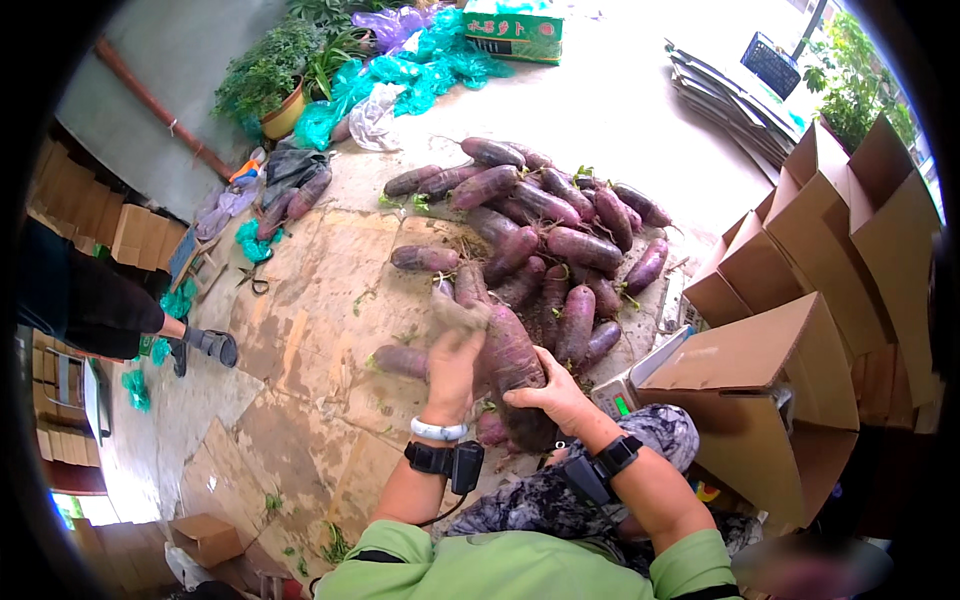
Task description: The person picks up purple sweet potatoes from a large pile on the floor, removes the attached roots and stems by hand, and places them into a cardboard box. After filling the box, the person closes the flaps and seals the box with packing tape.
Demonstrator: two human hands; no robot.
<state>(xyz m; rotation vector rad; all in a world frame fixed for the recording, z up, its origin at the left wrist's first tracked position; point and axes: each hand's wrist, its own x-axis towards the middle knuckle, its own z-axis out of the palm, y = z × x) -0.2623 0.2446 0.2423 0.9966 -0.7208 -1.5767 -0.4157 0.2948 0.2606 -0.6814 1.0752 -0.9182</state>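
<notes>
A large purple radish (pixel 513 362), streaked with soil, stands tilted in front of me. My right hand (pixel 556 398) is closed round its lower right side, thumb across the front. Against its upper left side is my left hand (pixel 455 365); a greyish-brown glove or cloth (pixel 462 314) covers its fingers, smeared by motion, so their grip is hidden. Beyond my hands lies a heap of purple radishes (pixel 583 248), some with green leaf stubs. One loose radish (pixel 402 361) lies left of my left wrist, and a small purple piece (pixel 491 428) shows below the hands.
Open cardboard boxes (pixel 750 345) stand at my right, beside a scale (pixel 622 405) with a lit green display. Scissors (pixel 254 281) lie on flattened cardboard (pixel 300 345) at left. Another person's leg and sandal (pixel 212 346) are farther left. Green plastic bags (pixel 420 65) and a green box (pixel 513 32) are at the back.
</notes>
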